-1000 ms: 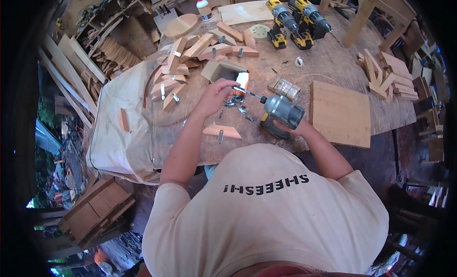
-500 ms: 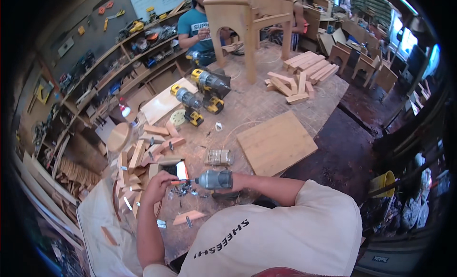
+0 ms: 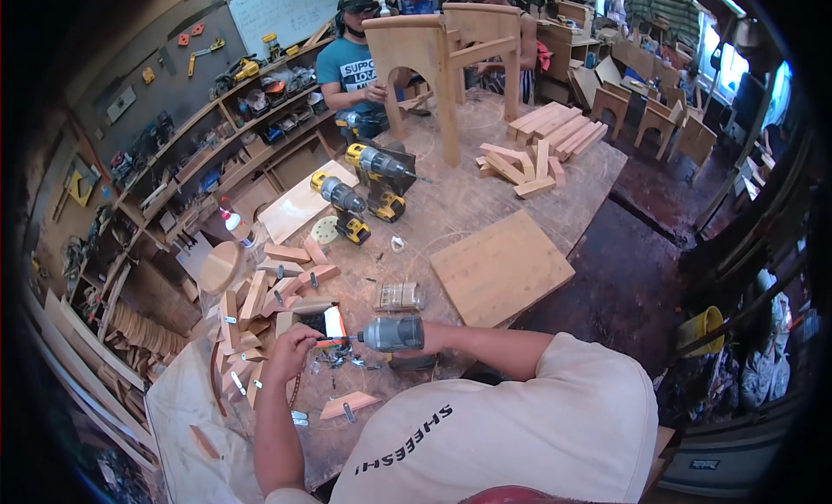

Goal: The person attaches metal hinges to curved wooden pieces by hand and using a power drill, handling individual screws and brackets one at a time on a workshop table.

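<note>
My right hand [image 3: 436,336] is wrapped round the handle of a grey cordless driver [image 3: 392,334], whose nose points left. At its tip, my left hand [image 3: 295,348] is closed on a small reddish wooden piece [image 3: 333,340], seen nearly edge-on and partly covered by the fingers. Just beneath lie loose screws and small dark metal bits [image 3: 341,360]. An orange-and-white box [image 3: 334,320] stands right behind the left hand. Nearer me lies a wooden block [image 3: 348,405] with a metal plate fixed on it. To the left is a heap of cut wooden blocks [image 3: 251,300], several with metal plates.
Two yellow-black cordless drills [image 3: 340,195] stand farther back, near a wooden chair frame [image 3: 449,92]. A square wooden panel [image 3: 501,267] lies to the right. Wood strips [image 3: 557,127] are stacked behind it. A clear packet [image 3: 398,296] lies beyond the driver. Two people [image 3: 354,66] are across the table.
The view has tilted up slightly, showing more of the people opposite. My hands keep the driver and the wooden piece together in nearly the same place.
</note>
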Motion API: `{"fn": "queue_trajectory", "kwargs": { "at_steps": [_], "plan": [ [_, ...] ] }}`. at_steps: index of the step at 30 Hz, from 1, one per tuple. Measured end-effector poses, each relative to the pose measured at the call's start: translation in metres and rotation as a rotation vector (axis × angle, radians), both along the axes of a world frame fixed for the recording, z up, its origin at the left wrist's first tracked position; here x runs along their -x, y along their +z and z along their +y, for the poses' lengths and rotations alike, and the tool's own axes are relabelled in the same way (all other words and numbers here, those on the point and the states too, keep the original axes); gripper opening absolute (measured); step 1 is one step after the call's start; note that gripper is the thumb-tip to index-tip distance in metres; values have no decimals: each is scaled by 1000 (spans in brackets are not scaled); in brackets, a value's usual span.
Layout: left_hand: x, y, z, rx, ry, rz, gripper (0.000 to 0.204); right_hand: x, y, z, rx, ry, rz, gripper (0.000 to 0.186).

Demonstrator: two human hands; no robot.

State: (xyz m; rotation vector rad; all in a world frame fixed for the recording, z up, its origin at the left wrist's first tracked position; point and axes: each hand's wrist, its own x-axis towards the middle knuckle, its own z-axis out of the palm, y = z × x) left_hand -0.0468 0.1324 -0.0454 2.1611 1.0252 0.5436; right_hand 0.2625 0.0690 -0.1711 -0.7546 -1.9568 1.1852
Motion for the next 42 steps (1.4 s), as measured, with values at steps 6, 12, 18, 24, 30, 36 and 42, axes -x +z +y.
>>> {"fn": "queue_trajectory", "kwargs": {
  "at_steps": [6, 12, 18, 24, 30, 36, 42],
  "plan": [
    [22, -16, -33, 27, 112, -96, 25, 15, 8, 0, -307, 21, 15, 40],
    [57, -66, -78, 12, 308, -170, 16, 30, 101, 4, -113, 160, -271, 44],
    [69, -116, -128, -52, 395, -293, 24, 87, 141, 13, 225, 300, -473, 39],
    [59, -144, -153, 187, 555, -372, 37, 131, 149, 27, 198, 408, -874, 32],
    [56, -159, -157, 114, 613, -300, 38, 160, 160, 36, 124, 450, -1044, 26],
    [52, -169, -158, 107, 654, -321, 37, 181, 181, 31, 107, 495, -1158, 26],
    [52, -172, -159, 47, 649, -306, 33, 188, 179, 30, 35, 504, -1213, 28]
  ]
}}
